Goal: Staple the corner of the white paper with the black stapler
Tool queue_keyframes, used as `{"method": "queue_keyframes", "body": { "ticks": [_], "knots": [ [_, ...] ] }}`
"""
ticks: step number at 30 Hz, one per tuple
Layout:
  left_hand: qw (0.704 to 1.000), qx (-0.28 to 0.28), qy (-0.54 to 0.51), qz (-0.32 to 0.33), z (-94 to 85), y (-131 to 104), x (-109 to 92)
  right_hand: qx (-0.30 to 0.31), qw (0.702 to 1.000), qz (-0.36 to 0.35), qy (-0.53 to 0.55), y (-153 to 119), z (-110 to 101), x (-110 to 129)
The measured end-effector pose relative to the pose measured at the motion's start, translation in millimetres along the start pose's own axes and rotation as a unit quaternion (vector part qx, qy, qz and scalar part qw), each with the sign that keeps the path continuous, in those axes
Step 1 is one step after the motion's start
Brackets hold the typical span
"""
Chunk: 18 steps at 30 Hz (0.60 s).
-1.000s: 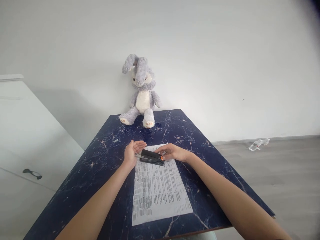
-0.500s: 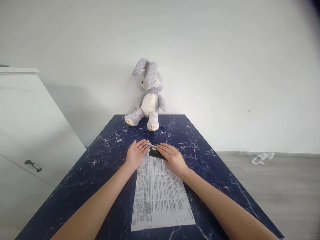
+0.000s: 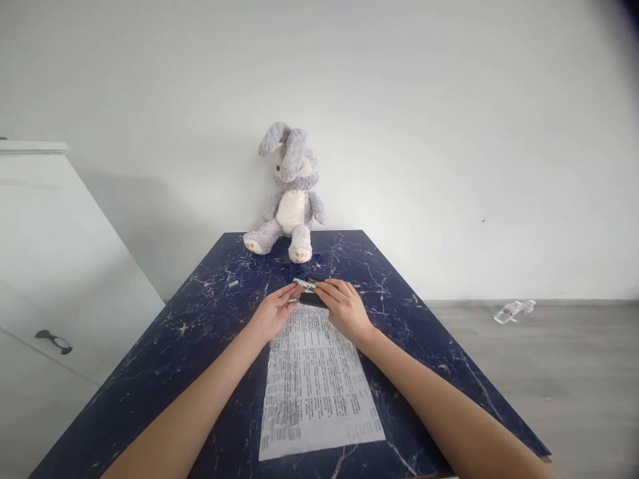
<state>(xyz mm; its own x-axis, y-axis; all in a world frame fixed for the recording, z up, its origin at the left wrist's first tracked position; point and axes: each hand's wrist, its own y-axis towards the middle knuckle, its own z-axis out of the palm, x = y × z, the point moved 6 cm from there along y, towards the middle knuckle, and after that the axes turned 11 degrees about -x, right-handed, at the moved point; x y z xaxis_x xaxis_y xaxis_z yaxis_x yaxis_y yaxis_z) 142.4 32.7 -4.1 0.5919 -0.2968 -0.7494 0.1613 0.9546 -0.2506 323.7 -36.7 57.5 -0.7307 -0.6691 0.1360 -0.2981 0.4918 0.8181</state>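
Note:
A black stapler (image 3: 313, 301) with a silver metal part showing is held above the far end of a printed sheet of paper (image 3: 324, 379). My right hand (image 3: 347, 309) is closed around its right end. At its left end, the fingers of my left hand (image 3: 272, 314) are drawn together and gripping the metal front part; whether a small piece is pinched there too is hard to see. A small grey strip (image 3: 233, 284), like a row of staples, lies on the tabletop left of the hands.
A grey plush rabbit (image 3: 292, 206) sits at the far edge of the dark blue marbled table (image 3: 200, 346), against the wall. To the left stands a white cabinet (image 3: 60, 253) with a dark handle. A clear plastic bottle (image 3: 513, 311) lies on the floor at right.
My left hand has gone from open, palm up, to fingers closed at the stapler's front end. The view has shifted slightly to the right.

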Motion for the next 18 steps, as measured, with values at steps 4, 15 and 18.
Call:
{"method": "queue_keyframes", "body": {
  "ticks": [4,15,18],
  "knots": [
    [0.993,-0.098,-0.034,0.058,-18.2,7,-15,-0.012,0.963,0.244,0.111,-9,2,-28],
    [0.915,0.025,0.158,0.371,33.8,-53,-45,0.042,0.99,0.064,0.119,2,1,9],
    [0.899,0.089,0.215,0.371,54.1,-73,-28,0.004,0.991,-0.044,0.13,4,-10,27]
  ]
}}
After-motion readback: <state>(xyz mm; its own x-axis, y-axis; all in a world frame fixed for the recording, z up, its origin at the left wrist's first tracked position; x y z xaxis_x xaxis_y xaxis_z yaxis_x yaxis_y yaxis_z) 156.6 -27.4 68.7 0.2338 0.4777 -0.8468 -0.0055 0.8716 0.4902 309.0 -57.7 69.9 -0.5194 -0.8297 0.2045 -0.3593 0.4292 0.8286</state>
